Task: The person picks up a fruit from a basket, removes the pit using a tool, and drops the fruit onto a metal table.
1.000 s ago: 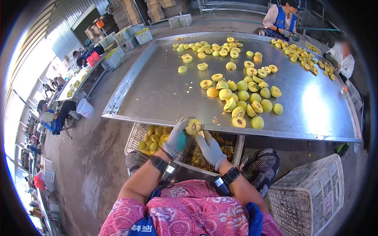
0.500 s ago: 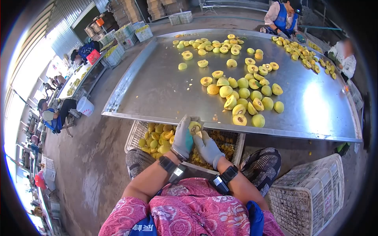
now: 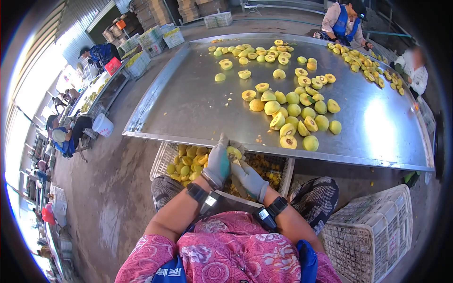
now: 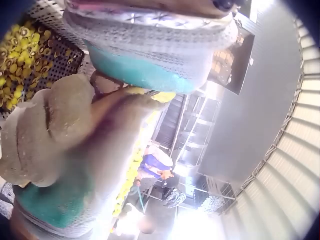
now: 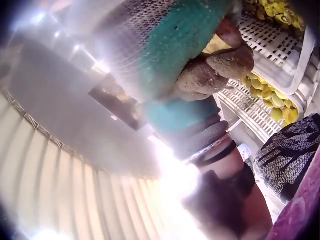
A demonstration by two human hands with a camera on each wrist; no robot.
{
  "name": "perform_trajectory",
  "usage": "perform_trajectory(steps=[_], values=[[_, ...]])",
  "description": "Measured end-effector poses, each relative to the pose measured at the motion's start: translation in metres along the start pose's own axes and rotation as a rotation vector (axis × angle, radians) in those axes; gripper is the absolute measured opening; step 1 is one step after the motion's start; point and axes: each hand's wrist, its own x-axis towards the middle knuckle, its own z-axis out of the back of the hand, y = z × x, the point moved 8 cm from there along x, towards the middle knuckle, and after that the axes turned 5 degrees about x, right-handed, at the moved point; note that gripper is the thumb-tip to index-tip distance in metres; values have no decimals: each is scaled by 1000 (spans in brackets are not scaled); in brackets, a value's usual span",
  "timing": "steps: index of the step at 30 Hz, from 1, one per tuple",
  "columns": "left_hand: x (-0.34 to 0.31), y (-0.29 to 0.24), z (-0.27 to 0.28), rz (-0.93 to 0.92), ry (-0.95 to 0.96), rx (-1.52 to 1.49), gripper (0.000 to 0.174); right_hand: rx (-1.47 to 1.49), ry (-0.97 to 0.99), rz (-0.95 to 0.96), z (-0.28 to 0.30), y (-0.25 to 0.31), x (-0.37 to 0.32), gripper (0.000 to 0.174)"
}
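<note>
My gloved left hand [image 3: 218,162] holds a yellow-green peach half [image 3: 233,152] just beyond the near edge of the metal table [image 3: 188,113]. The peach half is partly hidden by the gloves. Close against it, my gloved right hand [image 3: 250,180] has its fingers curled. In the right wrist view these fingers pinch a small pale yellow piece [image 5: 218,45]; I cannot tell what it is. Under both hands stands a white crate [image 3: 163,158] holding peach halves [image 3: 184,165] on the left and darker scraps towards the right.
Cut peaches [image 3: 292,111] are spread over the table's right and far parts. Two people sit across it at the far right, one in a blue vest [image 3: 342,23]. An upturned crate [image 3: 368,231] lies right of my knee. A white bucket [image 3: 102,125] stands left.
My left hand has turned, its fingers pointing more upward, and the peach half has tilted with it. The right hand keeps close to it. At the far left, a person has straightened up.
</note>
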Motion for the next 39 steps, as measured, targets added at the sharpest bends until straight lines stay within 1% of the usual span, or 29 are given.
perform_trajectory(steps=[2,5,8,11,14,17,20,21,22,23,24,25,27,28,29,30,31,32,33,34,35,36,37,39], values=[[2,-4,7,-111,-100,223,50,32,-8,-47,-4,7,-6,47],[-3,-4,-1,-36,-59,97,52,132,19,-47,-7,6,-9,43],[3,1,5,-10,77,191,53,270,73,-14,-11,-14,2,40],[-1,-3,4,-82,202,354,59,746,458,-382,-34,-4,-24,42],[-3,11,11,51,309,82,59,1086,634,-470,-49,-13,-29,42],[-20,8,5,154,249,-146,57,1192,733,-470,-59,-12,-35,44],[-14,-12,45,-7,54,-68,51,1261,821,-481,-60,-14,-40,46],[-8,-25,71,-27,39,150,46,1234,729,-483,-54,-19,-37,46],[-8,-44,86,-107,-60,366,41,1210,633,-482,-49,-25,-35,45],[-2,-63,96,-217,-74,604,36,1186,537,-482,-44,-31,-33,45],[1,-88,96,-384,-110,857,31,1021,388,-514,-34,-56,-25,41],[2,-111,84,-554,-152,1105,26,1044,322,-548,-31,-70,-21,40],[20,-121,51,-584,-110,1170,30,1089,192,-610,-28,-93,-13,38],[29,-124,35,-607,-85,1202,32,1095,164,-641,-28,-100,-12,35],[43,-120,25,-629,-61,1332,35,1042,142,-595,-27,-103,-7,34],[63,-110,11,-667,-21,1454,39,1157,229,-595,-31,-102,-4,29],[83,-99,-14,-725,38,1567,43,1097,281,-507,-28,-91,-5,29],[101,-87,-31,-688,138,1646,52,1041,228,-511,-25,-77,-10,28],[124,-77,-45,-662,181,1683,54,1058,148,-490,-21,-91,0,30],[145,-65,-60,-628,221,1728,56,976,161,-498,-21,-88,-1,30],[158,-54,-80,-574,280,1698,59,941,129,-508,-18,-88,-5,31],[165,-45,-91,-507,317,1680,63,1029,148,-551,-19,-103,-3,34],[177,-38,-93,-522,311,1717,65,1023,153,-548,-22,-94,-6,39],[205,-24,-97,-547,249,1780,71,1057,176,-512,-20,-91,-2,42]])
